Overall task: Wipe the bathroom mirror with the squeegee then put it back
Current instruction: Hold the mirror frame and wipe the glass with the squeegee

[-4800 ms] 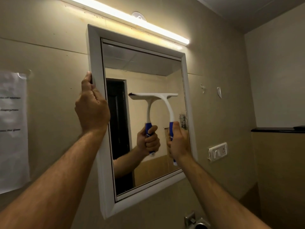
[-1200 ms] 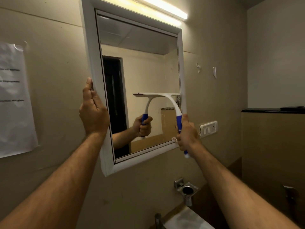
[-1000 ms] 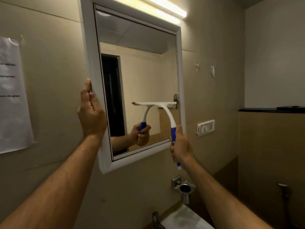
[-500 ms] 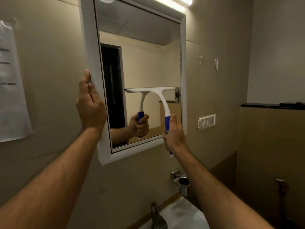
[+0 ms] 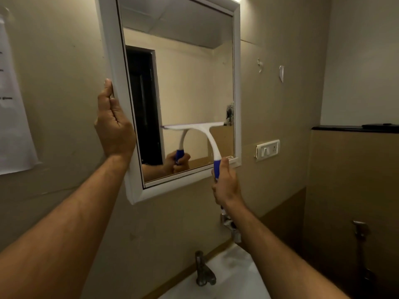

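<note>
The right hand [image 5: 226, 184] has its fingers curled round the blue grip of the squeegee [image 5: 203, 134], with the thumb laid straight up along the grip toward the white neck. Above that thumb the neck curves up and to the left into the white blade, which lies level against the glass in the lower part of the mirror [image 5: 183, 78], its right end near the inner edge of the frame. The wrist sits just below the frame's lower right corner, and the forearm runs down and to the right out of view. The left hand [image 5: 114, 126] holds the mirror's left frame edge: the thumb points straight up along the outer side, while the fingers wrap round the front of the white moulding, mostly hidden behind the back of the hand. Its forearm stretches down to the lower left corner. Below the right wrist are a metal wall fitting [image 5: 230, 225], a tap [image 5: 203, 270] and a white basin [image 5: 233, 275]. Right of the squeegee hand a switch plate [image 5: 267, 149] is on the wall; left of the other hand hangs a paper notice [image 5: 13, 117].
</note>
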### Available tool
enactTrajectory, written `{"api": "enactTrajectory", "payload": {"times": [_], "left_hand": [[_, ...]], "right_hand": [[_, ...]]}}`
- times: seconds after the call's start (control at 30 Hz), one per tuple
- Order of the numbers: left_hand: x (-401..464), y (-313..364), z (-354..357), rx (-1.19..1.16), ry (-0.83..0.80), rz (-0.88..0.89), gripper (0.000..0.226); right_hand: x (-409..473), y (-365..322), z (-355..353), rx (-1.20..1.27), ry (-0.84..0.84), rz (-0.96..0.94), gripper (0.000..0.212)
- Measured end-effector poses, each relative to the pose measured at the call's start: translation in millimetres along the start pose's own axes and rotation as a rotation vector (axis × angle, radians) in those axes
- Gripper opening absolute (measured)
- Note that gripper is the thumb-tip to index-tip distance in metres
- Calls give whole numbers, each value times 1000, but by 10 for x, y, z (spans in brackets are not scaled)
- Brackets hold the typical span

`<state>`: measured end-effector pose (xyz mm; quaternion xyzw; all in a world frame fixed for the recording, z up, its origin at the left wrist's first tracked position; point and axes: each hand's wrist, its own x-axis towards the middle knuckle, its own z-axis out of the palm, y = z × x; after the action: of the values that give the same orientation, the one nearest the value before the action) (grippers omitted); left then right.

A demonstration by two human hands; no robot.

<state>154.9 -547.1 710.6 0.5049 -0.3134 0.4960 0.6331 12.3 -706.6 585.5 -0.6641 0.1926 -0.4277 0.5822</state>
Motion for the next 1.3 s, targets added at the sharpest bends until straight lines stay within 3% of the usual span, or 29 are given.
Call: {"api": "enactTrajectory", "payload": {"times": [0.1, 0.33, 0.43, 0.67, 0.97, 1.3], "left_hand": [[-6, 27, -6, 6, -10, -7, 39], [-31, 17, -5, 12, 4, -4, 39], [-22, 20, -5, 20, 13, -8, 39], [-34, 71, -26, 2, -2, -34, 38], [-34, 61, -10, -21, -7, -34, 38], [-65, 93, -32, -12, -10, -67, 38]], "right_hand": [[54, -100, 59, 41, -6, 21, 57], [-211, 515, -104, 1, 17, 151, 66], [-185, 370, -177, -15, 5, 109, 57], [131, -71, -152, 25, 23, 61, 65], [-244, 640, -219, -13, 16, 164, 58], [-60, 78, -190, -6, 3, 79, 59]]}}
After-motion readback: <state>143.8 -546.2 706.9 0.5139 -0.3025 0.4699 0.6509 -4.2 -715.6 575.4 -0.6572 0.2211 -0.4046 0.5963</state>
